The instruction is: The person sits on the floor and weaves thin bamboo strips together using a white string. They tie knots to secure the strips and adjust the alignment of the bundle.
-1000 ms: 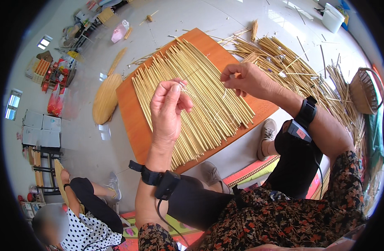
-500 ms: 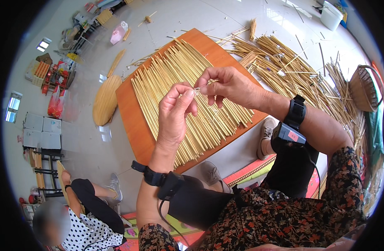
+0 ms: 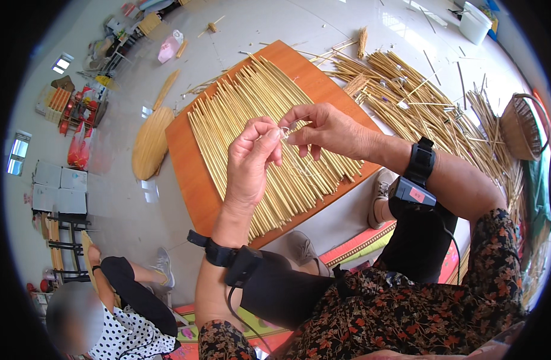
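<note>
Over the mat of yellow stalks point(image 3: 227, 141), my two hands meet fingertip to fingertip. My left hand point(image 3: 251, 153) is closed, thumb and forefinger pinching a thin pale thread point(image 3: 285, 132). Beside it on the right, my right hand point(image 3: 328, 129) pinches the same thread between thumb and forefinger. A small loop of it shows between the fingertips; whether a needle is there too is too fine to tell. Loose thread ends hang over the stalks below. The stalks lie side by side in a row on an orange-brown wooden table point(image 3: 194, 201).
Loose stalks point(image 3: 419, 102) are heaped on the floor to the right, near a wicker basket point(image 3: 518, 129). A white bucket point(image 3: 474, 24) stands at the far right. An oval woven board point(image 3: 151, 144) lies left of the table. Another person point(image 3: 128, 327) sits at the lower left.
My right fingertips have shifted slightly, and the thread between the hands now forms a more visible loop. My left hand has hardly moved.
</note>
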Motion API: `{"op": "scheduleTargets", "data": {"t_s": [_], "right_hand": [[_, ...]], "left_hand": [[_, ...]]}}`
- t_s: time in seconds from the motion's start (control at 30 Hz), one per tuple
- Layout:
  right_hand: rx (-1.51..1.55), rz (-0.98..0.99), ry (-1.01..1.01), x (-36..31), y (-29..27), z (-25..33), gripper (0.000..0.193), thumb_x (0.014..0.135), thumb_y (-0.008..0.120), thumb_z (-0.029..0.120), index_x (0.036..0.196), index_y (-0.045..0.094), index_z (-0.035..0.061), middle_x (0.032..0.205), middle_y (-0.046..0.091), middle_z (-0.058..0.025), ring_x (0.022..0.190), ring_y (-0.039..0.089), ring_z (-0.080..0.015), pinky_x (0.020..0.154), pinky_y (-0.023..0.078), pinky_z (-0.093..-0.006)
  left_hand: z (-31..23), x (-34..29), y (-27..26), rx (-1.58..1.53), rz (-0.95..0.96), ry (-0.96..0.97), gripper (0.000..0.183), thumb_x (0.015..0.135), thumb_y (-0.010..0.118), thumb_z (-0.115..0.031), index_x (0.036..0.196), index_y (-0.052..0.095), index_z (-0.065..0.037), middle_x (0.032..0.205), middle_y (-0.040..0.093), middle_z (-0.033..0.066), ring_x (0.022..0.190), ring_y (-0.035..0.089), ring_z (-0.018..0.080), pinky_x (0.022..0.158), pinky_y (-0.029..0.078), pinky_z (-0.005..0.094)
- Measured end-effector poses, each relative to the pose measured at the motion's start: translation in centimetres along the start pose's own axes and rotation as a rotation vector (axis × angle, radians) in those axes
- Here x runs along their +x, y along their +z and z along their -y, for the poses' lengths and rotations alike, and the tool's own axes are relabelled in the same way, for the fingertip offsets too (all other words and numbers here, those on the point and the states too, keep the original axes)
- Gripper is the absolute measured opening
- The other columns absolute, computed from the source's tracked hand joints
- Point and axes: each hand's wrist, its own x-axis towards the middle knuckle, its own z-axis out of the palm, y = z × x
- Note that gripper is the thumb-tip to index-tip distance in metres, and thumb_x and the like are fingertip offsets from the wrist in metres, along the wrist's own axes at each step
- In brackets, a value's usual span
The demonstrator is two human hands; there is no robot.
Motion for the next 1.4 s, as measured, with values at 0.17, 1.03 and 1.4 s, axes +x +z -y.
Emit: {"op": "scheduleTargets", "data": {"t_s": [0.17, 1.03, 1.4], "right_hand": [[0.225, -0.009, 0.041, 0.0, -0.4, -0.8, 0.013, 0.105, 0.057, 0.018, 0.109, 0.058, 0.0064, 0.088, 0.066, -0.0028, 0.070, 0.066, -0.0079, 0.061, 0.056, -0.0225], [-0.329, -0.047, -0.032, -1.8, -4.5, 0.6, 0.021, 0.101, 0.057, 0.016, 0.112, 0.070, 0.0043, 0.086, 0.072, -0.0062, 0.064, 0.067, -0.0084, 0.057, 0.056, -0.0225], [-0.303, -0.175, -0.136, -1.1, -2.6, 0.1, 0.034, 0.104, 0.062, 0.029, 0.123, 0.066, 0.0023, 0.094, 0.072, -0.0078, 0.070, 0.068, -0.0096, 0.061, 0.059, -0.0255]], "left_hand": [[0.2, 0.0, -0.1, 0.012, 0.003, 0.005, 0.011, 0.101, 0.063, -0.013, 0.106, 0.065, -0.003, 0.096, 0.058, 0.0000, 0.073, 0.055, 0.0061, 0.064, 0.049, 0.0218], [-0.5, 0.4, -1.6, 0.176, -0.026, 0.030, 0.009, 0.100, 0.060, -0.011, 0.095, 0.063, -0.005, 0.092, 0.060, 0.0006, 0.067, 0.053, 0.0041, 0.061, 0.048, 0.0219], [-0.2, 0.4, -0.5, 0.233, 0.021, 0.027, 0.011, 0.101, 0.062, -0.014, 0.103, 0.063, -0.004, 0.084, 0.058, -0.0028, 0.069, 0.053, 0.0043, 0.061, 0.045, 0.0206]]}}
